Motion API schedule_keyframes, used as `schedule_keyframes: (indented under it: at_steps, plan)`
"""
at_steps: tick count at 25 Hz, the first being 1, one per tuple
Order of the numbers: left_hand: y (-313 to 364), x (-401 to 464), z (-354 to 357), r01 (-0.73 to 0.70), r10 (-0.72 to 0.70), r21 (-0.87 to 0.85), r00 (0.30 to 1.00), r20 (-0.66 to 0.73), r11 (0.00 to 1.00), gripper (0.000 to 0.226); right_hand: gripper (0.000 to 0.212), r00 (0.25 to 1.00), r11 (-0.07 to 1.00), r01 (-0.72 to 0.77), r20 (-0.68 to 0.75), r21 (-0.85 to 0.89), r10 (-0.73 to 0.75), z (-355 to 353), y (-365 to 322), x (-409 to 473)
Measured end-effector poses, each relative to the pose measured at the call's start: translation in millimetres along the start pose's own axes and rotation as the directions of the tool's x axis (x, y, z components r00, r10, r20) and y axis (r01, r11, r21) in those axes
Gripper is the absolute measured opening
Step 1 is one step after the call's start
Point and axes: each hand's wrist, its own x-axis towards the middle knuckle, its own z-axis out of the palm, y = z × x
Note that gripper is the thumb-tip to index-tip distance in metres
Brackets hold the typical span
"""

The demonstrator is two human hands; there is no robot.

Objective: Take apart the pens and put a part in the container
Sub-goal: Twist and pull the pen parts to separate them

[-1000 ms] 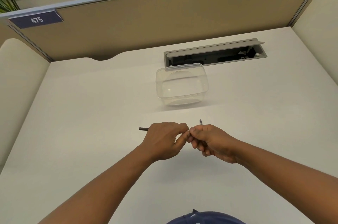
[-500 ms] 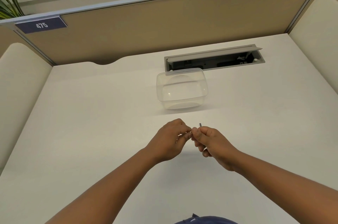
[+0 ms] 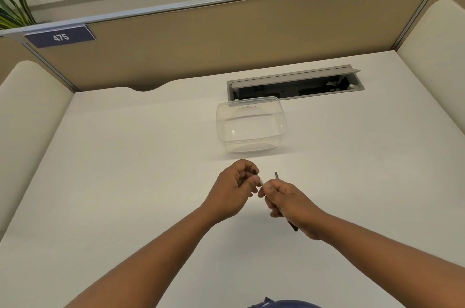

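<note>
Hands have drawn slightly apart over the white bench (image 3: 125, 182), where half a second ago their fingertips were pressed together around the pen. The left hand (image 3: 232, 192) is curled, pinching a short dark piece (image 3: 255, 171) whose tip pokes out past the index finger, with a pale bit showing at the thumb tip; one second ago a dark rod stuck out from the far side of this hand, and that end is no longer visible. The right hand (image 3: 289, 200) is closed around the pen body (image 3: 293, 226), whose dark lower end juts out below the palm, while a thin dark rod (image 3: 276, 175) stands up from its fingers, tilted a little. Whether the pale bit between the two thumbs is a joint, a tip, or a bare refill cannot be told. The small gap that has opened suggests the pen has just come apart, or is about to, so the dismantling step looks nearly done for this pen. The clear plastic container (image 3: 251, 129) sits just beyond the hands, near the open cable tray (image 3: 294, 83) set into the bench, and appears to hold nothing yet. Next, presumably, one hand must carry its piece forward and drop it over the near rim; the container is light and could slide if bumped.
</note>
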Motion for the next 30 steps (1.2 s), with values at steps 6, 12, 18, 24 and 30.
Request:
schedule_keyframes:
  at_steps: [6, 12, 18, 24, 30]
  plan:
    - [-9.7, -3.3, -13.3, -0.199, 0.130, 0.506, 0.977, 0.170, 0.839, 0.013, 0.036, 0.998, 0.974, 0.017, 0.055, -0.225, -0.005, -11.7, 0.1, 3.4]
    - [-19.9, -8.0, -9.5, -0.274, 0.204, 0.512, 0.960, 0.190, 0.814, 0.015, 0.037, 0.987, 0.945, -0.004, 0.150, -0.326, 0.056, -24.3, -12.8, 2.6]
    - [-18.3, -9.5, 3.6, 0.138, -0.150, 0.124, 0.984, 0.097, 0.983, 0.030, 0.034, 0.922, 0.287, 0.178, 0.058, -0.941, -0.382, -17.4, 0.2, 2.4]
    - [-16.6, -11.8, 9.0, 0.208, -0.221, 0.133, 0.971, 0.092, 0.969, 0.030, 0.031, 0.882, 0.181, 0.211, 0.107, -0.961, -0.459, -22.3, 7.4, 1.5]
    - [-23.1, -13.9, 0.5, -0.368, 0.359, 0.547, 0.924, 0.129, 0.752, 0.014, 0.035, 0.928, 0.977, -0.174, 0.312, -0.123, 0.204, -33.2, -12.2, 3.1]
